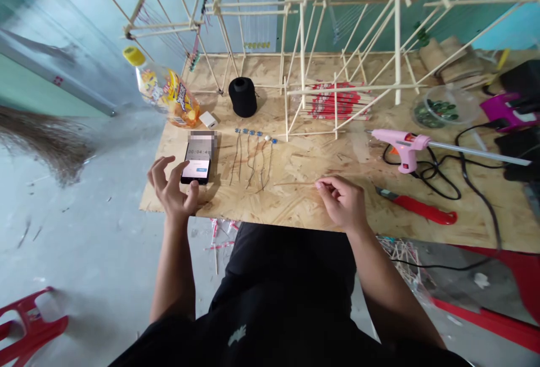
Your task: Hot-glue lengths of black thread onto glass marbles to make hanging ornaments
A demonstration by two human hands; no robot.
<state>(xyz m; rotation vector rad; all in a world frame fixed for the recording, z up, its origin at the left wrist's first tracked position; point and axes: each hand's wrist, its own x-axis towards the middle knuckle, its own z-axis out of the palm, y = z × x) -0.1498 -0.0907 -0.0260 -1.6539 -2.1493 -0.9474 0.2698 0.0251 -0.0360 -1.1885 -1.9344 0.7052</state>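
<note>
My left hand (172, 187) is at the lower left edge of a smartphone (196, 179), fingers spread and curved, thumb near its bottom. The phone lies on the table with a timer on its lit screen. My right hand (343, 201) rests near the table's front edge, thumb and fingers pinched on one end of a thin wooden stick (295, 183) that points left. Between the hands lies a row of several thin dark threads (250, 159), most topped by blue-grey beads (252, 132) and one by a whitish bead (267, 138).
Right of my hand lie a red-handled cutter (426, 209) and a pink glue gun (405, 148) with its black cord. Behind stand a black thread spool (243, 97), a drink bottle (169, 91), a bowl of green glass pieces (442, 108) and a wooden stick frame (302, 46).
</note>
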